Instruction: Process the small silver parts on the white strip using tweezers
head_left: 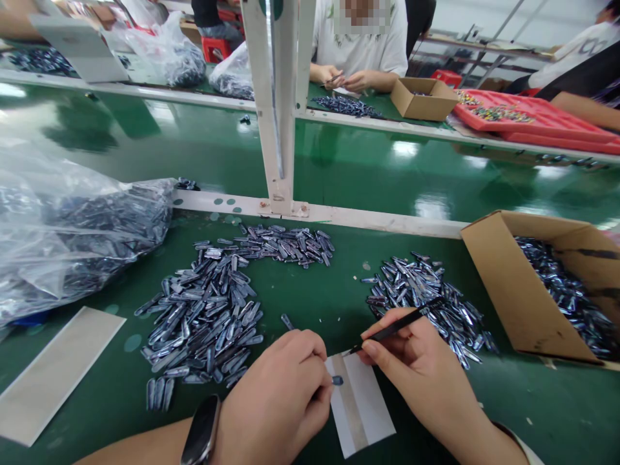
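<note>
My left hand, with a dark watch on its wrist, is closed on a small blue-grey translucent plastic piece; the piece's end sticks out from the fingertips over a white card. A beige strip runs down that card. My right hand pinches black tweezers, their tip at the card's upper edge. Left of my hands lies a heap of similar plastic pieces. Another pile spreads just beyond my right hand. One loose piece lies beyond my left hand.
A cardboard box of pieces stands at right. At left are a filled clear bag and a beige strip sheet. A white post rises from the rail ahead. Across the green belt, a person works by red trays.
</note>
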`<state>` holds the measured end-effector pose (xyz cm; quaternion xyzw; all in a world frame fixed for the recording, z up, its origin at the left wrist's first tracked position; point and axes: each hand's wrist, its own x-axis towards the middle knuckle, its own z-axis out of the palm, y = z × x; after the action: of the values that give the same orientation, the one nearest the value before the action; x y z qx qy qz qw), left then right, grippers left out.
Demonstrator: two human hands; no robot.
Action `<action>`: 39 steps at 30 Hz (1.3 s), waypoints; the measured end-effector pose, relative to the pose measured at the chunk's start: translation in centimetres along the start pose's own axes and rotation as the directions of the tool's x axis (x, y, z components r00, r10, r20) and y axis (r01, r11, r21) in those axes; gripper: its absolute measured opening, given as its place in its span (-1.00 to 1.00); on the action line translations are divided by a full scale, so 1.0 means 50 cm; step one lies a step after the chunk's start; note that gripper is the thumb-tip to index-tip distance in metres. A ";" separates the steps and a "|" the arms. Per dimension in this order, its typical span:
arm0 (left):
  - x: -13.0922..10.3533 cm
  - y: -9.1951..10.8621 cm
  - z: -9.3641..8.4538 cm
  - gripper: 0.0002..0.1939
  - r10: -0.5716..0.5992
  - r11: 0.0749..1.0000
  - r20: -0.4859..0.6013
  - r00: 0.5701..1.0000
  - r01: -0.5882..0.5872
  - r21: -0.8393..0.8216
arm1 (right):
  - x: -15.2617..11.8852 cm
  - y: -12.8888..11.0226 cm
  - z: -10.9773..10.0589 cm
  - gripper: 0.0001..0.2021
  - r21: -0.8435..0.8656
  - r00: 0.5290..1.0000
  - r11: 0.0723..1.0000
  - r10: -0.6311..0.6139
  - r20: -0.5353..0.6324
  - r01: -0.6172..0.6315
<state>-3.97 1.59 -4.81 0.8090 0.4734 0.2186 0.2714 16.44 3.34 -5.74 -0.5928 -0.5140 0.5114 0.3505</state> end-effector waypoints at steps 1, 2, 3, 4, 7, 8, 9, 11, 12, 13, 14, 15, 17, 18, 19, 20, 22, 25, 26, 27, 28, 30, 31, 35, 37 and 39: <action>-0.001 0.000 0.000 -0.80 -0.004 1.000 0.001 1.000 0.004 -0.001 | 0.001 -0.001 0.000 -0.76 0.004 1.000 1.000 0.002 0.005 -0.002; -0.001 0.000 -0.001 -0.80 -0.010 1.000 0.006 1.000 0.010 -0.003 | 0.001 -0.001 0.001 -0.76 0.008 1.000 1.000 0.003 0.011 -0.003; -0.002 0.000 -0.001 -0.80 -0.016 1.000 0.010 1.000 0.016 -0.005 | 0.002 -0.002 0.001 -0.76 0.011 1.000 1.000 0.003 0.018 -0.003; -0.002 0.001 -0.002 -0.80 -0.020 1.000 0.015 1.000 0.020 -0.007 | 0.002 -0.003 0.000 -0.76 0.012 1.000 1.000 0.003 0.025 -0.003; -0.001 0.003 -0.002 -0.81 -0.021 1.000 0.030 0.999 0.021 -0.006 | 0.002 -0.005 -0.002 -0.78 0.012 0.999 1.000 0.005 0.046 -0.006; 0.000 0.004 -0.002 -0.81 -0.017 1.000 0.030 0.999 0.018 -0.007 | 0.001 -0.005 -0.003 -0.78 0.012 0.999 1.000 0.005 0.051 -0.006; 0.001 0.004 -0.002 -0.81 -0.016 1.000 0.025 1.000 0.016 -0.007 | 0.001 -0.005 -0.004 -0.79 0.015 0.998 1.000 0.004 0.058 -0.005; 0.004 0.005 -0.002 -0.81 -0.013 1.000 0.014 1.000 0.013 -0.008 | 0.000 -0.006 -0.005 -0.79 0.025 0.998 1.000 0.003 0.062 -0.005; 0.005 0.004 -0.002 -0.81 -0.010 1.000 0.010 1.000 0.010 -0.007 | 0.000 -0.007 -0.005 -0.79 0.032 0.998 0.999 0.007 0.059 -0.008; 0.005 0.004 -0.002 -0.82 -0.008 1.000 0.007 1.000 0.008 -0.006 | 0.001 -0.007 -0.004 -0.78 0.043 0.998 0.999 0.012 0.055 -0.014; 0.006 0.004 -0.003 -0.82 -0.007 1.000 0.005 1.000 0.007 -0.003 | 0.001 -0.008 -0.004 -0.77 0.056 0.999 0.998 0.017 0.052 -0.020; 0.006 0.003 -0.003 -0.81 -0.007 1.000 0.007 1.000 0.007 -0.003 | 0.001 -0.009 -0.004 -0.76 0.074 0.998 0.997 0.022 0.052 -0.026; 0.005 0.002 -0.002 -0.81 -0.005 1.000 0.015 1.000 0.005 -0.004 | 0.003 -0.012 -0.004 -0.73 0.119 0.998 0.992 0.035 0.061 -0.042; 0.005 0.002 -0.001 -0.81 -0.004 1.000 0.019 1.000 0.004 -0.006 | 0.004 -0.013 -0.004 -0.72 0.139 0.997 0.989 0.040 0.066 -0.049; 0.005 0.001 0.000 -0.81 -0.003 1.000 0.019 1.000 0.003 -0.007 | 0.005 -0.014 -0.005 -0.71 0.157 0.997 0.986 0.046 0.067 -0.056; 0.005 0.000 0.000 -0.81 -0.001 1.000 0.018 1.000 0.001 -0.009 | 0.005 -0.015 -0.006 -0.69 0.172 0.997 0.983 0.051 0.064 -0.061; 0.005 -0.001 0.001 -0.81 0.001 1.000 0.012 1.000 -0.001 -0.014 | 0.007 -0.017 -0.009 -0.66 0.201 0.997 0.977 0.060 0.046 -0.068; 0.005 -0.002 0.001 -0.81 0.000 1.000 0.007 1.000 0.000 -0.026 | 0.006 -0.019 -0.011 -0.65 0.224 0.997 0.972 0.062 0.037 -0.069; 0.006 -0.001 0.000 -0.81 -0.006 0.999 0.008 1.000 0.006 -0.031 | 0.004 -0.020 -0.010 -0.66 0.220 0.997 0.973 0.059 0.041 -0.067; 0.006 -0.001 -0.001 -0.81 -0.013 0.999 0.012 1.000 0.013 -0.036 | 0.001 -0.021 -0.009 -0.68 0.211 0.997 0.975 0.055 0.050 -0.065; 0.006 0.000 -0.002 -0.81 -0.020 0.999 0.016 1.000 0.021 -0.040 | -0.002 -0.022 -0.008 -0.69 0.197 0.997 0.978 0.053 0.063 -0.065; 0.007 0.002 -0.003 -0.81 -0.030 0.999 0.021 0.999 0.031 -0.043 | -0.010 -0.021 -0.003 -0.73 0.159 0.995 0.985 0.050 0.089 -0.064; 0.007 0.003 -0.004 -0.81 -0.033 0.999 0.019 0.999 0.034 -0.042 | -0.014 -0.020 -0.001 -0.75 0.134 0.994 0.989 0.044 0.100 -0.057; 0.008 0.005 -0.004 -0.80 -0.035 0.999 0.010 0.999 0.035 -0.034 | -0.023 -0.012 0.006 -0.81 0.037 0.995 0.999 0.004 0.097 -0.007; 0.007 0.004 -0.002 -0.80 -0.026 0.999 0.004 1.000 0.026 -0.031 | -0.023 -0.010 0.008 -0.82 0.025 0.996 1.000 -0.005 0.092 0.002; 0.006 0.003 0.001 -0.80 -0.021 0.999 -0.005 1.000 0.021 -0.031 | -0.021 -0.009 0.009 -0.82 0.021 0.996 1.000 -0.007 0.094 0.005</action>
<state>-3.69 1.77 -4.72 0.7992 0.4791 0.2250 0.2847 15.93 2.36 -5.14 -0.5625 -0.5265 0.5432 0.3338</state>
